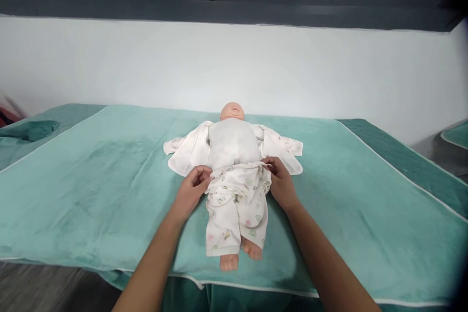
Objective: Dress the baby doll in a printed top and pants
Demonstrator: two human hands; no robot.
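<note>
A baby doll point(234, 139) lies on its back, head toward the wall and bare feet toward me. Its white jacket point(190, 148) is spread open on both sides, with the sleeves out and the pale torso uncovered. White patterned baby pants point(237, 204) cover its legs and are bunched around the hips. At the left side of the waistband, my left hand point(193, 185) pinches the pants' edge. My right hand point(280, 180) grips the waistband on the other side, thumb and fingers closed on the cloth.
Green plush cloth point(109, 195) with white piping covers the table under the doll. Behind it rises a white wall point(234, 63), topped by a dark window frame point(204, 5) with bars. The table's front edge runs just below the doll's feet.
</note>
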